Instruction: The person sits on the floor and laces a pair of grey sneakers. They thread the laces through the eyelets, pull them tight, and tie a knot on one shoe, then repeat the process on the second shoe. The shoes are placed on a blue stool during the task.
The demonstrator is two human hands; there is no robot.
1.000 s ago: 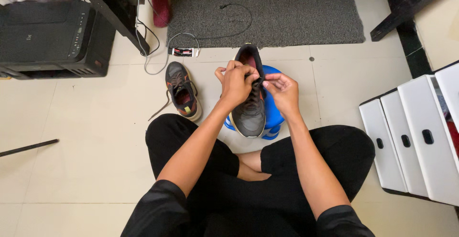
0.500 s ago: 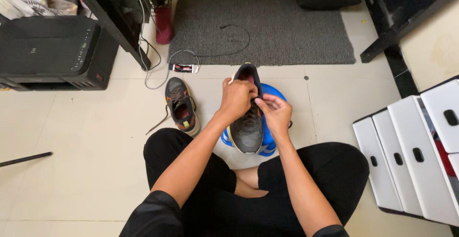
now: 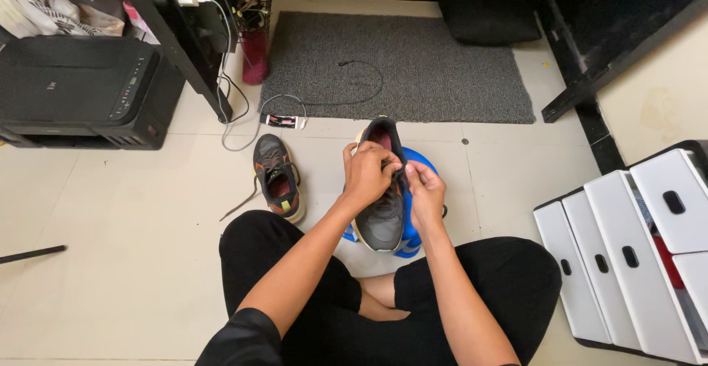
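Sitting on the tiled floor at the left is a black printer (image 3: 74,89), then a grey sneaker (image 3: 276,178) with a loose lace (its opening shows nothing inside). At centre, a second grey sneaker (image 3: 383,196) rests on a blue plastic stool (image 3: 413,200), the left hand (image 3: 369,174) and right hand (image 3: 426,192) both pinching its laces near the tongue. It looks light with a soft upper, best steadied by the firmer collar or sole; at right, white drawers (image 3: 634,255) stand partly open, showing something red I cannot identify.
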